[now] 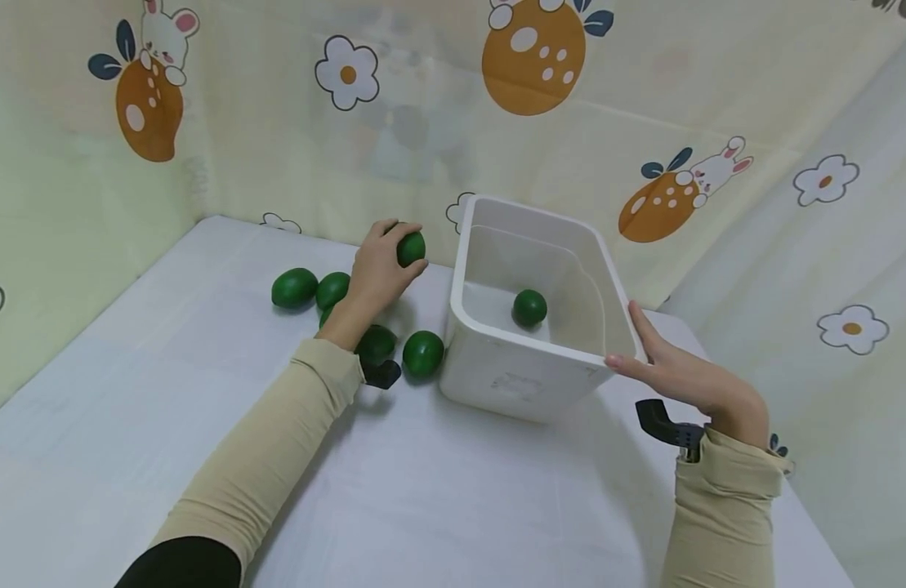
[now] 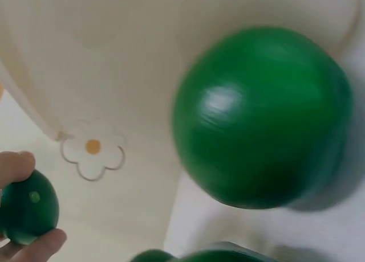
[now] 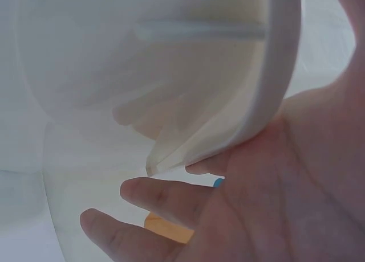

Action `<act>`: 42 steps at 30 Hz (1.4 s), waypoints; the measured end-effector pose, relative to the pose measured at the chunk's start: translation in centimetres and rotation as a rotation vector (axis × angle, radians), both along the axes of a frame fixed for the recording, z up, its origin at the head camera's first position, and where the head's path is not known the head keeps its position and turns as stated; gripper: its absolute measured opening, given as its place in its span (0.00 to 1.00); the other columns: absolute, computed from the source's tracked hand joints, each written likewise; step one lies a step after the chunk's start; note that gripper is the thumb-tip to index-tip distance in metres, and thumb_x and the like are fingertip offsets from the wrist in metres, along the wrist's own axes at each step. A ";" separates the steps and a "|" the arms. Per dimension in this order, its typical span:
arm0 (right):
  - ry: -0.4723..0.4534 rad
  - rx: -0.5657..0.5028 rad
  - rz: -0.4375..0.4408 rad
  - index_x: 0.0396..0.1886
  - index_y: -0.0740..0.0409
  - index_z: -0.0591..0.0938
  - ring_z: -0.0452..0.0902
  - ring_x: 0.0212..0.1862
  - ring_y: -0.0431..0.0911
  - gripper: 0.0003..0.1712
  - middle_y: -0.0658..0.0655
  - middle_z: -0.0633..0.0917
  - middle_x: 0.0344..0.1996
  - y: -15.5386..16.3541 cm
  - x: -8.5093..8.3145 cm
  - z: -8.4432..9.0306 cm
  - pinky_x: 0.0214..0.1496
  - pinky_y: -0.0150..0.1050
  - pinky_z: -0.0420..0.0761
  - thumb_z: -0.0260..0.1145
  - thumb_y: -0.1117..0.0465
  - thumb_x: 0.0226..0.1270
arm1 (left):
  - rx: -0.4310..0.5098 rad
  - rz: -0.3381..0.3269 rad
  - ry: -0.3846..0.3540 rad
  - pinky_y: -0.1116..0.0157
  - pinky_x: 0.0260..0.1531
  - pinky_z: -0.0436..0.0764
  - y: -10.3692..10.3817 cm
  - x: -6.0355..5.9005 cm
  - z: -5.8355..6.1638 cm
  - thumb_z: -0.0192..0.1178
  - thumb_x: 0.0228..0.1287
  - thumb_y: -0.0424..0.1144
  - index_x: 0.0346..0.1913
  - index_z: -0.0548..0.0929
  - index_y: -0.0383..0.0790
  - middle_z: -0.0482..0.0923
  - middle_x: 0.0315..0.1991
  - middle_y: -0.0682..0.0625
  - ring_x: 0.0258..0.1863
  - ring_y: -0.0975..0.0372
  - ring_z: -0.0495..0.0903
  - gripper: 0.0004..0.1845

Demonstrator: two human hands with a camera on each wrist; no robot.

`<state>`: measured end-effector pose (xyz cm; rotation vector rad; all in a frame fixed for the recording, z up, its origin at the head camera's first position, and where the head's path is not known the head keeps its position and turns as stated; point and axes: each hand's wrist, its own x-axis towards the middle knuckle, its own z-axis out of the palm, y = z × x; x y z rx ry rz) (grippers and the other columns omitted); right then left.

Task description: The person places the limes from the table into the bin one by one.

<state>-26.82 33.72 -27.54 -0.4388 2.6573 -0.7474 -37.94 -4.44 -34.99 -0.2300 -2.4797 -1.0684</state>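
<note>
My left hand (image 1: pixel 379 273) pinches a green lime (image 1: pixel 412 248) between thumb and fingers, held above the table left of a white plastic bin (image 1: pixel 497 371). The left wrist view shows the held lime (image 2: pixel 31 211) at its left edge, a pale spot on its skin. Inside the bin, one lime (image 1: pixel 529 308) lies on the floor. My right hand (image 1: pixel 680 376) rests against the bin's right front corner, thumb at the rim. In the right wrist view its fingers (image 3: pixel 165 202) extend fairly straight along the outside of the wall.
Several loose limes lie on the white table (image 1: pixel 438 490) below and left of my left hand, among them one at the far left (image 1: pixel 294 288) and one beside the bin (image 1: pixel 423 354). A printed curtain (image 1: pixel 408 122) hangs behind the table.
</note>
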 end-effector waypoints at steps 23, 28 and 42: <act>0.009 -0.013 0.018 0.71 0.39 0.21 0.36 0.72 0.68 0.52 0.60 0.30 0.75 -0.1 0.0 0.0 0.57 0.77 0.53 0.52 0.44 0.71 | 0.221 -0.182 0.386 0.63 0.44 0.83 3.2 5.5 6.7 0.66 0.58 0.43 0.60 0.76 0.48 0.63 0.67 0.45 0.61 0.54 0.71 0.26; 0.018 -0.016 0.020 0.72 0.39 0.21 0.36 0.72 0.69 0.52 0.60 0.30 0.75 -0.1 0.0 0.1 0.57 0.78 0.52 0.52 0.45 0.71 | 0.165 -0.301 0.466 0.65 0.44 0.82 5.2 7.0 7.1 0.67 0.57 0.43 0.60 0.76 0.47 0.62 0.67 0.43 0.60 0.54 0.72 0.26; 0.012 0.011 0.010 0.72 0.43 0.21 0.36 0.72 0.69 0.53 0.61 0.30 0.75 -0.2 0.0 0.1 0.58 0.77 0.54 0.52 0.44 0.71 | 0.085 -0.562 0.295 0.75 0.42 0.79 7.8 6.5 5.0 0.66 0.59 0.45 0.62 0.74 0.47 0.61 0.68 0.45 0.59 0.58 0.73 0.27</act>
